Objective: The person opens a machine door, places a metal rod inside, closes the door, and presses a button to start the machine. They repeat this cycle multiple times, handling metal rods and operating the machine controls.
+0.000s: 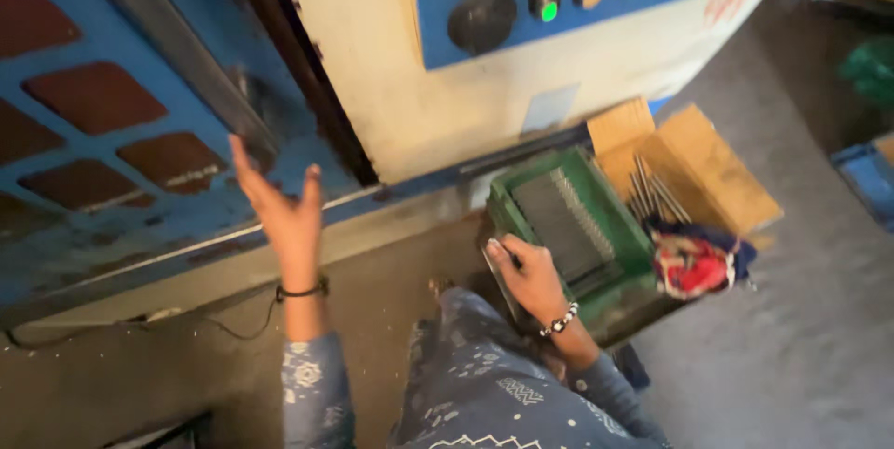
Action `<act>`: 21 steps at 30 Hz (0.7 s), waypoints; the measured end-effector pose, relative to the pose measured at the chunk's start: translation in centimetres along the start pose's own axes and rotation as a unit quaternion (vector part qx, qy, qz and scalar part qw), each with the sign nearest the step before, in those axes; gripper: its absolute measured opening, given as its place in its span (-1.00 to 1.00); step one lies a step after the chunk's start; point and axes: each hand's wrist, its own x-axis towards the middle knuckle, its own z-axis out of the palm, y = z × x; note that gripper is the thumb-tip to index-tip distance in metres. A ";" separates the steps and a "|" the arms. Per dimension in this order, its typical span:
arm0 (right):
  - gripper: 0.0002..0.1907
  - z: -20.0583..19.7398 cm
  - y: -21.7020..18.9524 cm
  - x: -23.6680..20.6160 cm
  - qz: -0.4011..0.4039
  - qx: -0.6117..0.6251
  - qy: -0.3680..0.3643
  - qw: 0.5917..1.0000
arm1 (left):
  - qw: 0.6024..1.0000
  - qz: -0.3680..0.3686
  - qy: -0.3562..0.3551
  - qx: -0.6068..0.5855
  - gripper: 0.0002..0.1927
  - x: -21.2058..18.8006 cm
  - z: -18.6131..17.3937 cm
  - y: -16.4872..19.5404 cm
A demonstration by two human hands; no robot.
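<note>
Green plastic crate [605, 225] of grey metal rods is sitting beside a cardboard box [708, 165]; the right hand [526, 272] is gripping its near rim, the left hand [284, 207] is lifting, fingers spread, before the blue machine door [112, 132], below a pale square label [549, 106].

Green crate [605, 216]; blue machine door [121, 132]; red-patterned cloth [694, 263]; blue white-printed sleeves [312, 393]; tan cardboard [717, 165]
</note>
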 end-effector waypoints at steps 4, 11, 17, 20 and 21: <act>-0.73 -0.1 0.5 -6.1 0.060 -0.058 -0.039 0.996 | 0.981 -0.112 -0.160 -0.015 -0.49 -11.6 1.1 1.7; -0.71 0.2 7.1 -16.1 0.177 -0.176 -0.168 0.954 | 0.849 -0.012 -0.528 -0.004 -0.56 -28.9 7.1 5.0; -0.62 -2.0 12.5 -20.8 0.353 -0.161 -0.170 0.906 | 0.775 0.134 -0.609 -0.105 -0.39 -33.6 12.6 9.3; -0.51 -4.6 14.6 -21.7 0.433 -0.143 -0.164 0.875 | 0.761 0.202 -0.607 -0.107 -0.41 -35.4 17.1 11.5; -0.57 -5.2 15.2 -21.8 0.423 -0.115 -0.127 0.890 | 0.746 0.216 -0.626 -0.071 -0.45 -36.1 18.5 12.2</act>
